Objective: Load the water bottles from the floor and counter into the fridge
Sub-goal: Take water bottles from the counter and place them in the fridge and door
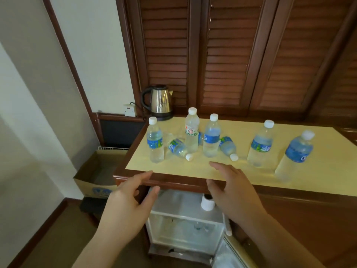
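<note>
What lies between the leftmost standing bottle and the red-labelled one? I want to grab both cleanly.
In the head view, a toppled bottle lies between the leftmost bottle and the red-labelled bottle, its cap pointing toward the counter's front edge.

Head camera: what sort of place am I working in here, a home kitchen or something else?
Most likely a hotel or guest room rather than a kitchen: a steel electric kettle stands on a wooden counter, a small fridge sits open beneath it, and dark louvred wooden doors rise behind. Small water bottles cover the counter.
</note>
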Demonstrator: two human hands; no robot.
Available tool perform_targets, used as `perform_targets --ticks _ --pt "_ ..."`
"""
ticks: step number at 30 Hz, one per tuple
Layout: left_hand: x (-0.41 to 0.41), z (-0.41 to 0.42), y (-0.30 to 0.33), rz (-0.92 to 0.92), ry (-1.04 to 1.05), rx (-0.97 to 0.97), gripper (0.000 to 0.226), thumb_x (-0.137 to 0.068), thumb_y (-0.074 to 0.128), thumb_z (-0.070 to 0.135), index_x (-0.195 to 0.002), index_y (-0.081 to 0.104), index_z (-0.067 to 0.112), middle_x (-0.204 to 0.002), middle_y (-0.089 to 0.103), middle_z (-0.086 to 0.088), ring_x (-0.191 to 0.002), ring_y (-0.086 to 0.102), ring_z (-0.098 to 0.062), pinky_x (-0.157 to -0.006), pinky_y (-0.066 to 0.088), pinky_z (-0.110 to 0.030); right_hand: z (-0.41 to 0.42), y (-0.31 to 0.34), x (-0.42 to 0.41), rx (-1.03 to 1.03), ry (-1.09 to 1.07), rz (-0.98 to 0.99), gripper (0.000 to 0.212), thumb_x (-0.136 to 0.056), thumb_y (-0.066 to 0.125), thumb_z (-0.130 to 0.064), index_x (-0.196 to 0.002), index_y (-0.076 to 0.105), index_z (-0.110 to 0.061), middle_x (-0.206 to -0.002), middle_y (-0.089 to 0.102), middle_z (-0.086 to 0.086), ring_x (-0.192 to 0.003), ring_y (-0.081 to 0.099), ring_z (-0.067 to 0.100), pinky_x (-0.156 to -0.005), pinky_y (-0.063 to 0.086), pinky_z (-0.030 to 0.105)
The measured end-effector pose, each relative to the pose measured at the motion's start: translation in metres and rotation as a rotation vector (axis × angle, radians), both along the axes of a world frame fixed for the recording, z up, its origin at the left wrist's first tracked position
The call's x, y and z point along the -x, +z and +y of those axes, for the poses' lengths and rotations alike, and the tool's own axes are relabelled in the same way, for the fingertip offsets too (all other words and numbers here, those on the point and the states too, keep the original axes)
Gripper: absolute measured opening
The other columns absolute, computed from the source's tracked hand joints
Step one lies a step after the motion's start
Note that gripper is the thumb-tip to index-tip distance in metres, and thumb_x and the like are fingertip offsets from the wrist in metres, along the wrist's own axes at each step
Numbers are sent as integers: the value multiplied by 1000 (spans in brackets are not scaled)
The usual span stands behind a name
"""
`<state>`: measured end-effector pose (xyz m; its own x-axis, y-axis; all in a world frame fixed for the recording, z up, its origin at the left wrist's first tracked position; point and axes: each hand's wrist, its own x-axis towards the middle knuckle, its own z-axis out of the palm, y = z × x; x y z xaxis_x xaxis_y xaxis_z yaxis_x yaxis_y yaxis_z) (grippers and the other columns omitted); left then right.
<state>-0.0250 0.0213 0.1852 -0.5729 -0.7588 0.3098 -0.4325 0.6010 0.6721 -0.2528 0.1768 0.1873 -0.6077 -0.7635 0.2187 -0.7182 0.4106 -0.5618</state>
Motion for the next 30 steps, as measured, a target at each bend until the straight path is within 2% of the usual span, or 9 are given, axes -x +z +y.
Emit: perform_targets --ticks 4,8,12,18,20,22,24,27,30 --pt "27 -20 18 18 36 28 52 -89 68 52 -139 53 45 -127 59 28 -115 60 -3 -95 55 -33 -54 -8 27 -51 19 -102 50 -93 64 -41 -142 55 -31 -136 62 -5 -125 57 17 -100 47 33" --pt "65 -68 43 -23 101 123 55 -92 65 51 -143 45 43 -135 58 16 -123 53 -6 -99 46 -30 -121 -27 54 -168 -26 -190 51 -95 61 -38 -142 50 -20 -130 64 6 -115 62 26 -93 51 35" --pt "107 -127 64 -204 146 106 68 -93 62 51 -152 28 47 -154 42 -5 -134 48 -30 -102 48 -46 -173 -53 69 -239 -151 -271 53 -96 59 -36 -139 43 -10 -130 54 14 -114 60 32 -85 49 34" --pt "148 -188 56 -383 66 143 70 -99 54 51 -159 21 40 -164 31 -4 -146 38 -29 -111 41 -46 -217 -90 78 -325 -257 -209 49 -99 54 -48 -130 52 -11 -131 49 14 -115 59 32 -93 53 39" --pt "153 -200 46 -367 35 134 59 -100 52 51 -155 34 36 -153 48 -2 -138 48 -26 -107 45 -43 -221 -100 76 -293 -264 -169 44 -100 53 -49 -125 56 -13 -128 48 12 -112 59 32 -90 53 40" --pt "152 -204 36 -288 26 101 46 -99 52 52 -142 48 37 -129 66 -1 -116 62 -24 -94 55 -41 -217 -108 71 -225 -276 -125 40 -100 55 -48 -120 61 -15 -120 52 8 -108 60 30 -85 54 39" --pt "147 -201 26 -164 38 86 37 -97 56 54 -128 57 35 -109 68 3 -100 66 -18 -80 58 -36 -204 -116 59 -126 -270 -84 37 -100 56 -47 -114 65 -14 -106 54 5 -98 58 27 -76 49 35" --pt "121 -181 11 -29 54 149 36 -96 59 53 -122 62 28 -98 68 9 -90 66 -10 -74 57 -28 -170 -122 32 67 -275 -51 26 -99 62 -38 -107 67 -15 -87 50 0 -78 56 23 -59 34 28" --pt "75 -143 -1 112 52 192 35 -97 57 51 -121 64 27 -95 68 13 -83 66 -3 -66 58 -27 -119 -122 -6 170 -314 -30 34 -96 68 -35 -127 66 -21 -91 53 -4 -70 53 6 -56 33 10"
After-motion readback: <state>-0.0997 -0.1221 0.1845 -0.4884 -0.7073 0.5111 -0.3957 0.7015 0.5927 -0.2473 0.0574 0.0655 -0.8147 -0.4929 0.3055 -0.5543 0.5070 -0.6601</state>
